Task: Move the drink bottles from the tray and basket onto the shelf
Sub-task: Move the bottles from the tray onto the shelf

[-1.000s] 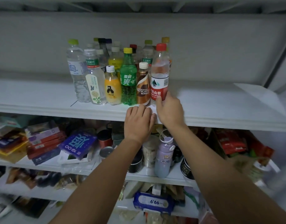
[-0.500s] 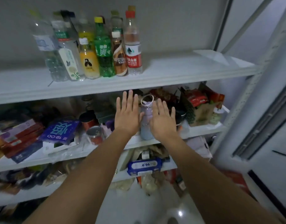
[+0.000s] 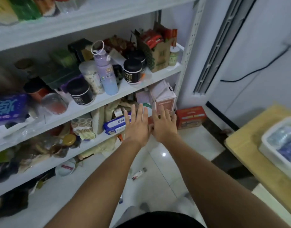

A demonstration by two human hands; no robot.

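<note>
A tall white shelf unit [image 3: 92,18] fills the left and middle of the view, with several boards one under another. At its foot is a white tiled floor [image 3: 166,170], and on the right a pale wall with a dark cable [image 3: 256,69] running across it. At the right edge stands a wooden surface [image 3: 250,145], cut off by the frame. On it sits a white tray [image 3: 264,142]. What lies inside it shows only as blurred blue and clear shapes, and I cannot tell which way they point.

The drink bottles [image 3: 26,7] stand on the top board, in the upper left corner. They are upright, with the long axis vertical. Only their lower parts are seen, green, yellow and brown; the caps are outside the frame.

Both arms reach forward, side by side. The left hand [image 3: 138,127] and the right hand [image 3: 164,125] are in front of a lower board, with the fingers straight and spread, and they hold nothing. They hide part of the goods behind them.

On the middle board stand a purple flask [image 3: 107,71] and black jars [image 3: 132,71]. Lower there is a pink box [image 3: 162,97] and a blue pack [image 3: 116,125]. A red box [image 3: 190,117] stands on the floor near the unit. The left part of the boards is dark and crowded, hard to make out.
</note>
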